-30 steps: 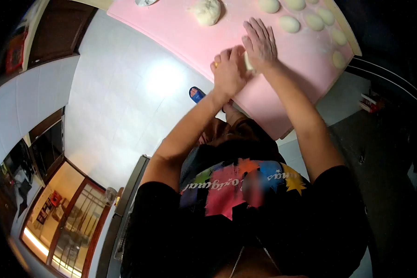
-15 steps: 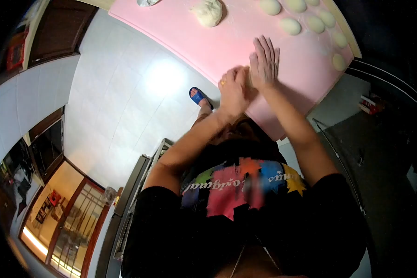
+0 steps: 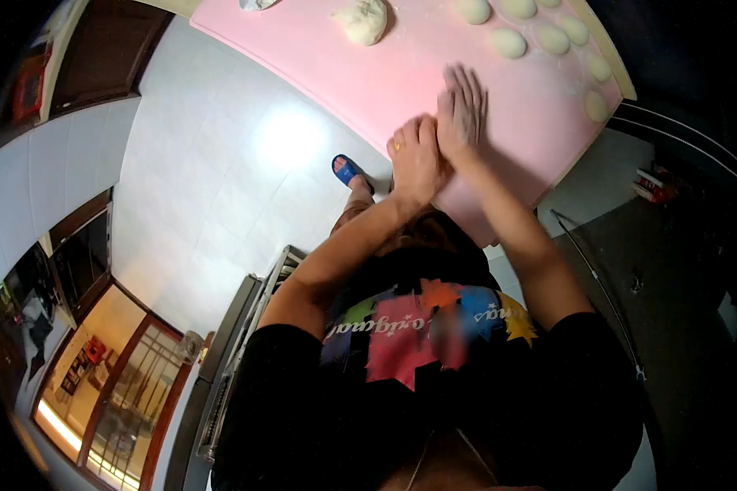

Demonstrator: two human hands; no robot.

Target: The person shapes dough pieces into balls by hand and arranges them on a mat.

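My left hand (image 3: pixel 418 155), with a ring on one finger, is curled over the near edge of the pink work mat (image 3: pixel 499 164). Its fingers are bent, and whatever lies under them is hidden. Right against it is my right hand (image 3: pixel 462 114), fingers stretched out and palm side turned away from view. Beyond the hands sits a large lump of dough (image 3: pixel 363 22). Several smooth pale dough balls (image 3: pixel 508 43) rest at the mat's far right, with traces of flour around them.
A shiny metal dish (image 3: pixel 258 4) is partly cut off at the top edge. My foot in a blue slipper (image 3: pixel 345 170) stands on the tiled floor (image 3: pixel 213 180), left of the table. A dark thin pole (image 3: pixel 594 270) leans on the right side.
My right hand has shifted slightly left and closer against my left hand, covering the gap between them. The dough lump and balls stay in place; the view has moved a little.
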